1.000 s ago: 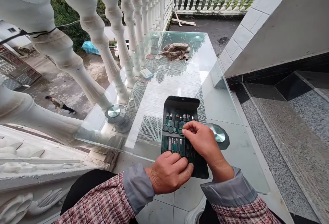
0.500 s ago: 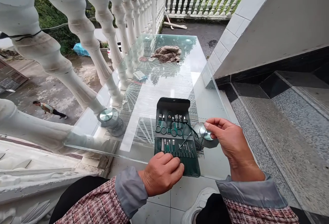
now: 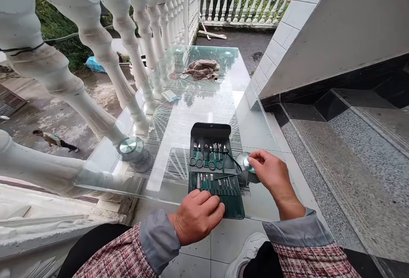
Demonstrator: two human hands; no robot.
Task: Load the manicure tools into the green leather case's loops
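A dark green manicure case (image 3: 234, 206) lies unfolded at the near edge of the glass table. Small scissors (image 3: 196, 161), nail clippers (image 3: 218, 151) and several slim tools sit in its loops and slots. My left hand (image 3: 198, 217) is closed over the case's near left edge, its fingertips out of sight. To the right of the case, my right hand (image 3: 272, 176) pinches a thin dark stick-like tool (image 3: 248, 176) that hangs down; its exact kind is too small to tell. A dark strap (image 3: 234, 163) curves out from the case's right side.
On the glass table (image 3: 255, 131) are a crumpled brown cloth (image 3: 203, 70) and a small box (image 3: 169, 96). A white balustrade (image 3: 99, 52) runs along the left. Granite steps (image 3: 322, 146) rise at the right. A person (image 3: 55, 139) walks in the yard below.
My right hand has moved slightly left and down, with the thin tool now hanging nearly upright. My left hand stays on the case. The whole view has shifted slightly.
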